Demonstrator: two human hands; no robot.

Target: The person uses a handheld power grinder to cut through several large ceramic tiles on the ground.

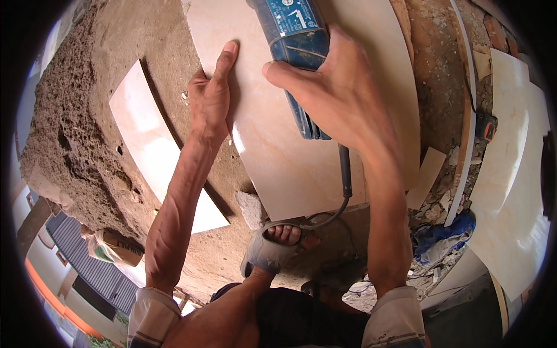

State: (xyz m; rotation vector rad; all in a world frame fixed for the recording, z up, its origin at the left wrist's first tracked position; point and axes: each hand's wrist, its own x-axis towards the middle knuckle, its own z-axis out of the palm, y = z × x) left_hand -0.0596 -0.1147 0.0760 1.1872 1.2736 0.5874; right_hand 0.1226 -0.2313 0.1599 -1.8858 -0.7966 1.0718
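Note:
My left hand [209,101] grips the left edge of a large beige marbled tile [278,174], its thumb pointing up along the surface and its fingers curled at the edge. My right hand [328,87] is closed around the body of a blue corded power tool [293,32], which lies over the tile with its black cable [345,177] running down past the lower edge. My sandalled foot [267,249] is at that edge, beside a pale stone chunk [250,209]. A narrower cut tile strip [148,127] lies left of the big tile.
At right are long pale strips [464,69], an orange-and-black tape measure [487,127], leaning tiles [507,174], blue cloth [441,238] and rubble. A rough sand bank [69,116], a bag [113,246] and a corrugated grey surface [87,261] are at left.

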